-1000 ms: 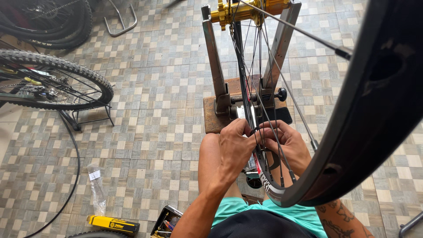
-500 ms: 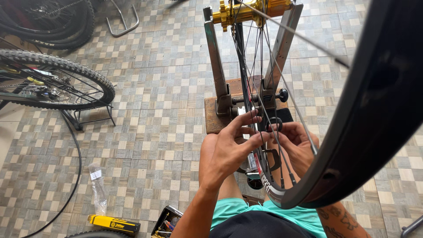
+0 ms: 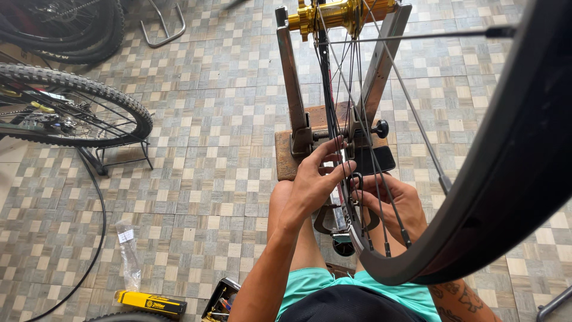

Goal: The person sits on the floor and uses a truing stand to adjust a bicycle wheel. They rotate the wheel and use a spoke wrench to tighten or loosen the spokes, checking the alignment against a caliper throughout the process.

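A bicycle wheel with a black rim [image 3: 506, 179], thin spokes and a gold hub [image 3: 333, 15] sits in a metal truing stand [image 3: 292, 95] on a wooden base. My left hand [image 3: 316, 182] has its fingers spread and touches the spokes near the stand's base. Beside it, my right hand [image 3: 396, 206] reaches in among the spokes from the other side, with a small black tool [image 3: 356, 179] at its fingertips. Whether it grips the tool or a spoke is not clear.
A bike's knobby tyre [image 3: 77, 110] in a floor stand is at the left, more tyres behind it. On the tiled floor lie a clear plastic bag [image 3: 128, 253], a yellow box [image 3: 149, 303] and an open case of small tools [image 3: 220, 301].
My left hand has gone from curled over the spokes to fingers spread. My right hand has shifted slightly lower among the spokes.
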